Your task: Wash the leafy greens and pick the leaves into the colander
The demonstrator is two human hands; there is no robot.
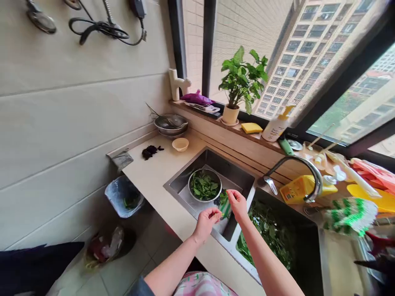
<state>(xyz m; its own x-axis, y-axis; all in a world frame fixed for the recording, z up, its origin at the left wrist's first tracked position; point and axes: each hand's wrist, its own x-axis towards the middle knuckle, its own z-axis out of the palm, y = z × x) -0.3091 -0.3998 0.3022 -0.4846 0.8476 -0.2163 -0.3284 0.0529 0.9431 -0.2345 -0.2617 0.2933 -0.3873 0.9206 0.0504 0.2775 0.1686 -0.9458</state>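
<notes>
Both of my hands are over the left sink basin. My left hand is closed in a pinch, with a short yellow-green stem at its fingertips. Higher and to the right, my right hand pinches at a sprig of leafy greens; its fingers partly cover what they hold. Just beyond the hands, a round metal bowl full of green leaves stands in the basin. Beneath my hands lies a green-and-white striped thing, partly hidden.
The right basin holds many greens under a curved faucet. A small cream bowl, a dark clump and stacked metal bowls stand on the counter. A lined bin sits below its left edge.
</notes>
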